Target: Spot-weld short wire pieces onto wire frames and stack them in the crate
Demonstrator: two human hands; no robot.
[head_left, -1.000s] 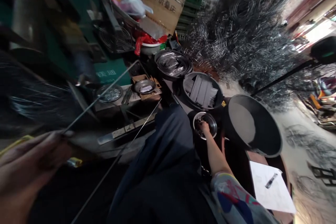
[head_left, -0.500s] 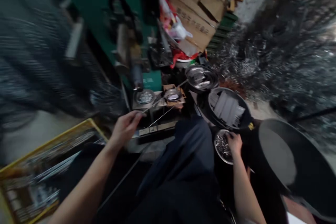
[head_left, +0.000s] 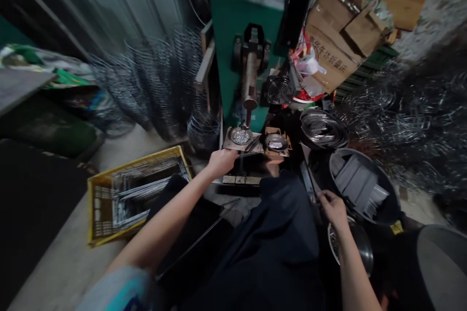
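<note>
My left hand (head_left: 223, 161) is closed around a thin metal wire (head_left: 250, 154), whose end reaches right in front of the green machine's (head_left: 233, 58) ledge. Just beyond it, a round dish (head_left: 241, 135) of small shiny metal pieces sits below the machine's vertical metal cylinder (head_left: 250, 80). My right hand (head_left: 333, 210) is above the rim of a metal bowl (head_left: 365, 248) of small metal parts, partly hidden by my forearm. Its thumb and fingers are pinched together; whatever lies between them is too small to make out. Another thin wire (head_left: 204, 235) slants across my lap.
A yellow crate (head_left: 91, 209) of wire frames stands at left. Right of me are a black tub (head_left: 392, 194) of flat grey strips and a coil of metal strip (head_left: 323, 129). A second dish (head_left: 276, 143), a cardboard box (head_left: 332, 53) and wire piles (head_left: 394, 107) are further off.
The view has swung left and steadied. My right hand has come up out of the bowl to its near-left rim. My left hand has moved closer to the machine's ledge, still gripping the wire.
</note>
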